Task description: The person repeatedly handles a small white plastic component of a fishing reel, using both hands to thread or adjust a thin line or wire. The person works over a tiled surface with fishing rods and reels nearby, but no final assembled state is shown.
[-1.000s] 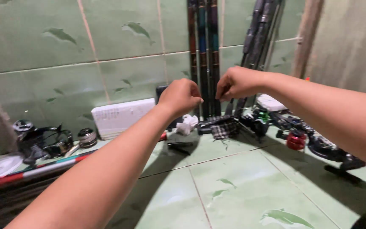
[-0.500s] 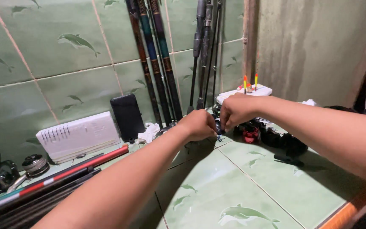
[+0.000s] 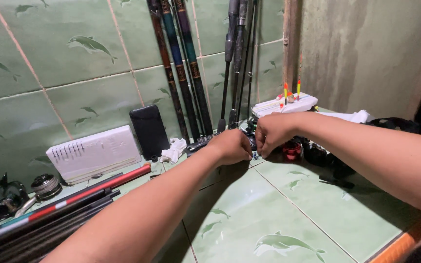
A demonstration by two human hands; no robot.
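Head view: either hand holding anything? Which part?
Left hand and right hand pinch something tiny between their fingertips, low over the green tiles. What it is, and where it is gripped, cannot be told.

The green tiled surface [image 3: 288,214] looks like glazed ceramic, smooth and glossy, with pale dolphin motifs; the green wall tiles [image 3: 49,58] share that sheen. The bare grey wall [image 3: 366,53] on the right looks rough and matt, like raw plaster. The dark upright fishing rods [image 3: 181,68] have a smooth, lacquered gloss. The flat black rectangular case [image 3: 149,130] is matt. The white ribbed plastic box [image 3: 93,153] is smooth and dull. The crumpled white cloth [image 3: 174,150] looks soft. The small round red reel part [image 3: 292,148] gleams like anodised metal.
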